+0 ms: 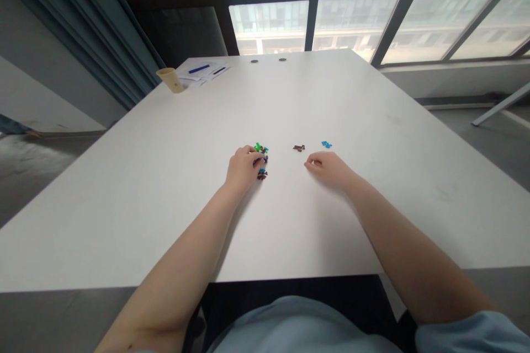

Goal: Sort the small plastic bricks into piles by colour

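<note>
My left hand (243,168) rests at a mixed pile of small coloured pieces (262,174), its fingers curved over part of it. Blue and dark brown bits show beside the fingertips, and some bright green pieces (258,146) lie just beyond them. Whatever is between that thumb and forefinger is too small to name. To the right, my right hand (329,168) hovers low or rests on the table with thumb and forefinger pinched together; anything in the pinch is hidden. Past it lie a small group of brown pieces (298,148) and a group of blue pieces (327,144).
The white table (298,99) extends far ahead to large windows. At its far left stand a beige cup (170,80), tilted in view, and papers (194,74) with a blue pen (199,69) on them. Two dark round discs (282,59) sit by the far edge.
</note>
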Demonstrator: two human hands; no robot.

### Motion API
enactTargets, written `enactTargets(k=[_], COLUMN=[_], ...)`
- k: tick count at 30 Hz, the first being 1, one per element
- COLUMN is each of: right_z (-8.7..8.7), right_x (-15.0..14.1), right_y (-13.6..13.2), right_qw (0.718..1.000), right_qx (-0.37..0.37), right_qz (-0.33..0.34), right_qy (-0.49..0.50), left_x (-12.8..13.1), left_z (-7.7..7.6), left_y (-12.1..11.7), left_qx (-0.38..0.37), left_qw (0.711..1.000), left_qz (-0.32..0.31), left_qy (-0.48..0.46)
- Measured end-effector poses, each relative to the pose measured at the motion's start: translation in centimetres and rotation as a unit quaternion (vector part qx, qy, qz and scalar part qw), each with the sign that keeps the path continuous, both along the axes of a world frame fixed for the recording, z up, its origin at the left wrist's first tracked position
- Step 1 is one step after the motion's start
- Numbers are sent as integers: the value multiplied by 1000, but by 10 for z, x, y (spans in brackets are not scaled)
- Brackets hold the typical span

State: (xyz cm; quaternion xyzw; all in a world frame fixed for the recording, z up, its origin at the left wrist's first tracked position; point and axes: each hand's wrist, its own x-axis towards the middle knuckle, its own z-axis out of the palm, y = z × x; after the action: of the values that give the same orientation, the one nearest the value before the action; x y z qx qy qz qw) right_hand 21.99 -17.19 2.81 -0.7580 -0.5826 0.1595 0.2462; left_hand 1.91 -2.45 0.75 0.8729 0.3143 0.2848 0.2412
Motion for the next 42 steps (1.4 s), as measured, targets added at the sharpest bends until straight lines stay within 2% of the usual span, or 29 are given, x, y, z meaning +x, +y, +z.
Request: enactTargets(k=[3, 7, 11, 14, 18, 21, 25, 29, 31, 33, 35, 37, 40, 42], right_z=[-1, -4, -6, -6, -6, -5, -5, -10, -11, -11, -8, -5, -1, 0], right_x=[-13, -13, -10, -10, -11, -11, -10, -9, -9, -9, -9, -10, -11, -12], right_y=[1, 2, 3, 4, 4, 3, 2, 2, 2, 2, 1, 0, -1, -1], right_qw=[999, 999, 999, 999, 999, 999, 999, 999, 999, 999, 998, 998, 998, 996], right_qx=[-13, -16, -11, -2, 6, 8, 11, 19, 23, 33, 43, 48, 56, 82], right_qz=[35, 49, 45, 43, 46, 46, 41, 37, 35, 37, 40, 42, 41, 43], right_qy=[-6, -15, -23, -25, -26, -22, -14, -14, -10, -10, -10, -7, -5, -3], left_x=[4, 7, 10, 11, 15, 20, 31, 44, 49, 54, 57, 57, 55, 52], left_z=[-4, -7, -5, -4, -3, 1, 19, 39, 41, 35, 25, 14, 5, 5], left_y=[1, 4, 3, 1, -5, -12, -29, -53, -63, -71, -74, -73, -68, -66], left_qx=[19, 65, 100, 98, 36, -96, -296, -448, -517, -565, -576, -555, -482, -408], left_qw=[998, 991, 986, 987, 996, 993, 940, 867, 819, 772, 754, 769, 816, 851], left_qz=[-5, -16, -26, -34, -59, -63, -113, -135, -136, -123, -98, -70, -60, -71], left_qy=[59, 113, 134, 124, 62, -17, -128, -169, -209, -262, -298, -308, -314, -322])
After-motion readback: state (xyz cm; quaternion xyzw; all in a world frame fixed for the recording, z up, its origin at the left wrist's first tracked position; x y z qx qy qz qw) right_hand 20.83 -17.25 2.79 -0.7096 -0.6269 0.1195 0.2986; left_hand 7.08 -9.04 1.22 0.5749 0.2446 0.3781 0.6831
